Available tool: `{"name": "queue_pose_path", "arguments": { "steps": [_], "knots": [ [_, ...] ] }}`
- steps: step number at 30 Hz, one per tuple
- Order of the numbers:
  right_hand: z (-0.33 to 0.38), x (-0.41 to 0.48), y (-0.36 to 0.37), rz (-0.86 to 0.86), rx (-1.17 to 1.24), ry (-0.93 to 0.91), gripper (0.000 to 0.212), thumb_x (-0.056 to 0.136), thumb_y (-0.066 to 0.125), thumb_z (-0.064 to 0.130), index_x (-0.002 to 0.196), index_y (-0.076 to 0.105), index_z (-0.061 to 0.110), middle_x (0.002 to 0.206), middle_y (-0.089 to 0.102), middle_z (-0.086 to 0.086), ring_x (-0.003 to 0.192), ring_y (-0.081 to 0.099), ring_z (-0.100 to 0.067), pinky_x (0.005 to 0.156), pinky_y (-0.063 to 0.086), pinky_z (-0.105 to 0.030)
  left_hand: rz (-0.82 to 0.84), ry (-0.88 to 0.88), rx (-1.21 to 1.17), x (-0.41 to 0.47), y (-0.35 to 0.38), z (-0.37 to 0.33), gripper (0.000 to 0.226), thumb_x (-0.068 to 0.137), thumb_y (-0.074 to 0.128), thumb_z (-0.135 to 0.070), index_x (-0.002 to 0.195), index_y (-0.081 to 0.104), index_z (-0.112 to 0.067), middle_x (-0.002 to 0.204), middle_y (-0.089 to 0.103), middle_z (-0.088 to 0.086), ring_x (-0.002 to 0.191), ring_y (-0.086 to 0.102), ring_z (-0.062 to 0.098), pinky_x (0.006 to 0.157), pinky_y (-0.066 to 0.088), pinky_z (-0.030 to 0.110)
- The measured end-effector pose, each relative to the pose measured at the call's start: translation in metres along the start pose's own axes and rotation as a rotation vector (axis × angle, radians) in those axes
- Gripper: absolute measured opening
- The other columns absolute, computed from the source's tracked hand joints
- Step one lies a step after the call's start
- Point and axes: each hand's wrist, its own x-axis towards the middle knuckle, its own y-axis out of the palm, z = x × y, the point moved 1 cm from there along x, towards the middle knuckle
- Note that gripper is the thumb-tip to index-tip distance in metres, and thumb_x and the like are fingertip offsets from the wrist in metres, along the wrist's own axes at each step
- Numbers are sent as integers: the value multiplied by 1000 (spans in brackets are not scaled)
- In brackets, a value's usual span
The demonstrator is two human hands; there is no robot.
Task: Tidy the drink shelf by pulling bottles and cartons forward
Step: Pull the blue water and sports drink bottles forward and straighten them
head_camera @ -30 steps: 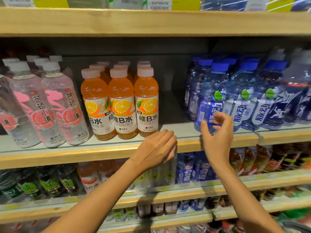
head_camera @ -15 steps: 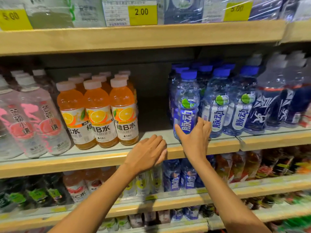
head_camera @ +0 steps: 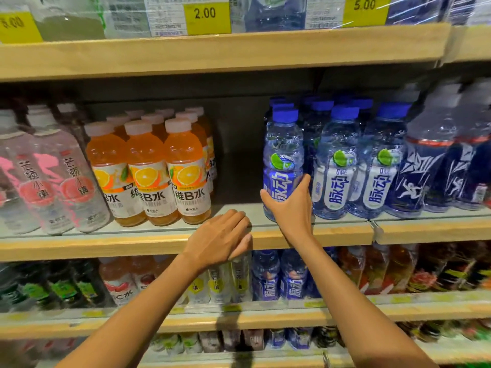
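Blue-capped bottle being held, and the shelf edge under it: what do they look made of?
Bottle: clear glossy plastic, likely; you see through it, with highlights, and a printed film label. Shelf edge: pale wood or wood-look laminate, matte, faint grain.

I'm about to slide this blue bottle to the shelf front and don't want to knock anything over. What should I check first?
1. Grip: right hand wraps the blue-label bottle low down, thumb on one side, fingers on the other: ok.
2. Bottle upright: ok.
3. Path to the shelf edge: only the gripping hand is in front: ok.
4. Left hand rests on the edge, left of the path: ok.
5. White-label bottle stands close on the right; whether they touch: cannot tell.
6. Bottle base flat on the shelf: hidden by the hand, cannot tell.
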Motion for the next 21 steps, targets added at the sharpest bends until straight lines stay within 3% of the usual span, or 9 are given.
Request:
{"name": "queue_pose_path", "arguments": {
  "steps": [2,4,7,10,13,15,17,21],
  "knots": [
    [0,1,-2,11,35,-9,59,73,79,38,107,36,15,99,61,-7,89,63,-22,74,51,-32,0,16,6,1,-2,0,39,96,37,-31,97,65,-5,94,65,11,81,61,25,64,52,37],
    [1,0,-6,38,40,-21,57,72,79,37,104,36,16,93,61,-1,80,62,-15,66,46,-19,-9,21,-4,2,-5,0,39,95,37,-32,95,66,-5,93,65,11,80,62,25,61,52,37],
    [6,-3,-16,102,48,-28,58,70,80,39,105,38,20,83,56,16,67,56,7,56,37,-5,-51,-180,-190,7,-10,2,43,95,34,-39,96,64,-8,95,65,6,84,62,22,63,51,37],
    [16,-10,-27,218,85,-39,65,68,80,42,117,42,22,84,58,22,70,58,14,56,42,-6,-246,-529,-648,24,-26,4,35,97,39,-38,104,63,-13,100,66,-1,92,62,13,76,48,28],
    [30,-23,-32,306,157,-81,57,66,82,39,108,45,29,85,62,21,75,59,15,59,42,-1,-444,-695,-1239,54,-55,2,24,101,42,-31,103,63,-20,102,69,-1,97,65,12,86,50,29],
    [42,-34,-32,352,176,-96,60,60,78,46,106,45,29,83,63,21,76,60,12,58,42,-2,-495,-716,-1478,67,-73,-3,28,95,48,-41,104,62,-19,104,71,4,97,68,16,83,54,28],
    [52,-46,-28,366,180,-104,61,55,72,52,105,43,31,85,64,21,74,62,6,58,45,-7,-539,-748,-1580,72,-85,-9,46,84,58,-48,112,60,-12,105,71,11,93,71,22,79,56,30],
    [62,-64,-21,358,63,-117,64,52,64,50,105,31,34,89,62,7,82,61,-17,67,52,-31,-646,-743,-1486,64,-97,-15,32,77,75,-31,102,62,-18,87,73,-3,80,72,14,66,53,19]
  ]
}}
